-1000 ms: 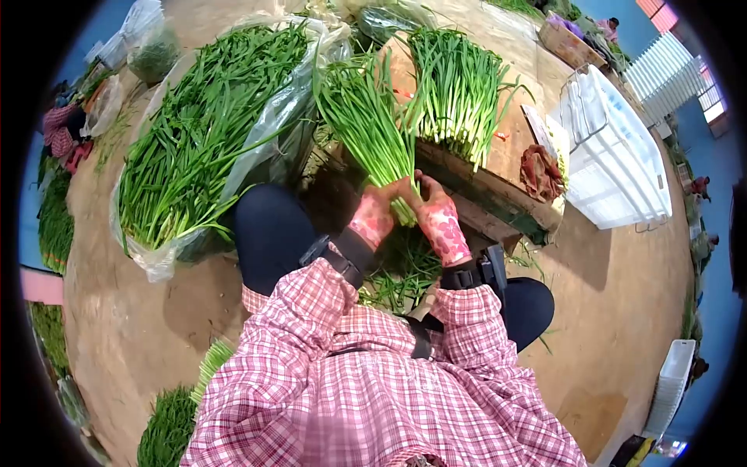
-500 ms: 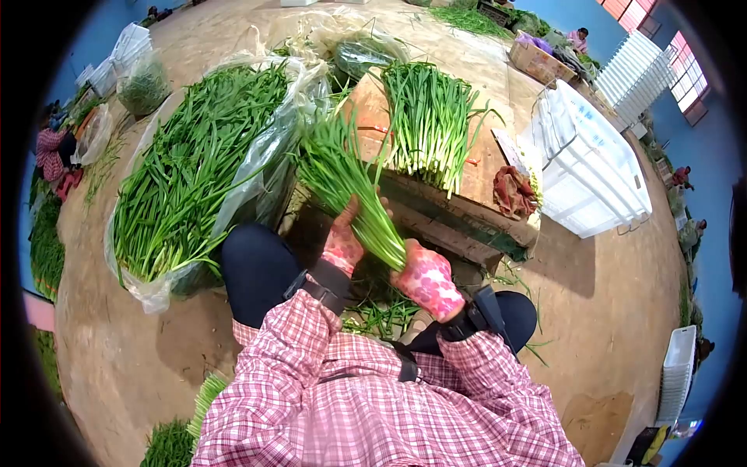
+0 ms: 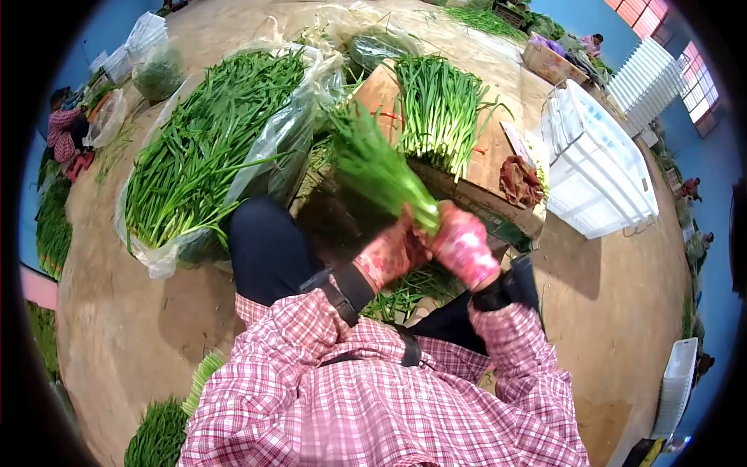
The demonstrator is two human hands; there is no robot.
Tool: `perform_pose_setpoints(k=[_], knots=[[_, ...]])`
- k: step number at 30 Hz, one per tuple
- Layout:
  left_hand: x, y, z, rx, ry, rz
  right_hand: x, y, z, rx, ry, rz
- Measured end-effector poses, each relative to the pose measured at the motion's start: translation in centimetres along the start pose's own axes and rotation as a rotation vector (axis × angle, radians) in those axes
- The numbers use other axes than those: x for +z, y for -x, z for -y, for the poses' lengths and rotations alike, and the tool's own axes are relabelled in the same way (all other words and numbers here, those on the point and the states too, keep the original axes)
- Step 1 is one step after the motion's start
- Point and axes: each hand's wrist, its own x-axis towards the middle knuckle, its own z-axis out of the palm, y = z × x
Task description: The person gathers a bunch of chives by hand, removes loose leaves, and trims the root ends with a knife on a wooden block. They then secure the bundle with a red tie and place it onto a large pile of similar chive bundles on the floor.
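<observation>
A bunch of chives (image 3: pixel 377 159), blurred by motion, slants up and left over the gap before the wooden block. My right hand (image 3: pixel 465 243), in a pink patterned glove, is closed around its pale stalk ends. My left hand (image 3: pixel 391 251), gloved the same way, is closed at the lower end just beside the right one; its fingers are partly hidden and smeared. More chives (image 3: pixel 440 109) lie in a neat row on the wooden block (image 3: pixel 498 163). A large clear plastic bag (image 3: pixel 257 183) of loose chives (image 3: pixel 202 148) stands to the left.
White plastic crates (image 3: pixel 595 167) stand right of the block, where a crumpled brown cloth (image 3: pixel 520 183) lies. Trimmings (image 3: pixel 416 292) litter the floor between my legs. More greens (image 3: pixel 159 436) sit at lower left. Other people (image 3: pixel 64 128) sit along the walls.
My left hand has slid down the bunch to its stalk ends, beside my right hand. Both hands and the bunch have moved right and a little up, and the view has shifted slightly.
</observation>
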Motion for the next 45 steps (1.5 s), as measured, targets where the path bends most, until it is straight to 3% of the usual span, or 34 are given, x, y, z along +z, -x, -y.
perform_pose_setpoints(k=[1,2,4,6,8,11,12,14,16,17,20,22,24,26,27,28,30,32,34,36,37,38,40,42,44,45], knots=[[2.1,0.5,-1.5,0.077,0.112,0.086,1.1,1.1,0.8,-0.059,0.031,-0.116],[1.4,0.0,-2.9,-0.021,0.276,0.09,2.0,1.9,1.3,-0.118,0.059,-0.232],[4.5,2.2,-3.7,0.225,0.148,0.092,0.8,2.5,2.7,-0.095,0.036,-0.149],[5.8,3.6,-6.2,0.221,0.054,0.252,0.6,2.9,3.3,-0.114,-0.081,-0.251],[8.0,3.9,-8.0,0.404,-0.241,0.059,0.4,2.4,4.0,-0.068,-0.203,-0.314],[11.4,1.3,-12.0,0.539,-0.513,0.072,-0.5,-0.2,3.9,0.067,-0.388,-0.325],[13.1,0.1,-13.6,0.578,-0.602,0.064,-1.3,-1.7,3.4,0.019,-0.528,-0.375],[15.4,-4.0,-17.7,0.633,-0.854,0.22,-2.9,-5.3,2.4,0.12,-0.745,-0.314],[19.0,-8.2,-20.6,0.727,-0.997,0.23,-3.9,-10.0,1.0,0.217,-0.799,-0.307],[21.3,-8.7,-21.0,0.679,-1.092,0.123,-4.1,-12.2,-0.2,0.231,-0.841,-0.294],[20.9,-17.9,-24.4,0.499,-0.907,0.208,-5.1,-16.4,-1.8,0.338,-1.01,-0.253],[18.8,-22.5,-25.0,0.404,-1.145,0.036,-3.0,-18.7,-4.2,0.54,-0.992,-0.162],[14.3,-26.0,-24.0,0.511,-1.63,-0.064,1.5,-20.1,-7.5,0.684,-1.123,-0.003],[9.4,-30.8,-22.6,0.409,-2.333,-0.538,2.4,-19.6,-8.6,0.612,-1.194,0.108],[9.8,-30.7,-22.4,0.399,-2.2,-0.483,3.0,-19.9,-9.2,0.578,-1.186,0.105],[9.6,-30.9,-22.6,0.507,-2.157,-0.393,2.4,-20.0,-8.5,0.754,-1.274,0.081],[7.8,-32.1,-24.8,0.551,-1.856,-0.173,3.8,-19.8,-9.4,0.723,-1.304,0.052],[7.1,-31.6,-26.9,0.445,-1.682,-0.279,2.1,-19.8,-8.3,0.799,-1.417,0.068],[6.7,-29.1,-28.2,0.617,-1.743,-0.486,1.6,-20.0,-7.9,0.863,-1.4,0.076],[6.9,-27.3,-28.2,1.053,-1.882,-0.601,2.1,-19.9,-7.8,0.874,-1.369,0.045],[7.5,-26.5,-27.7,1.401,-1.911,-0.395,2.3,-20.0,-8.0,0.866,-1.337,0.062],[8.5,-26.3,-26.5,1.507,-1.751,-0.149,2.4,-20.1,-8.1,0.876,-1.342,0.055],[9.7,-24.4,-23.4,1.255,-2.025,0.154,2.6,-20.2,-8.0,0.895,-1.352,0.049],[10.4,-23.2,-20.8,1.162,-2.115,0.441,2.5,-20.0,-8.1,0.841,-1.396,0.055],[7.6,-25.1,-20.1,1.001,-2.337,0.568,1.8,-19.0,-7.3,0.754,-1.574,0.077],[6.7,-26.0,-20.1,0.888,-2.289,0.553,1.5,-18.4,-6.9,0.886,-1.505,0.097]])
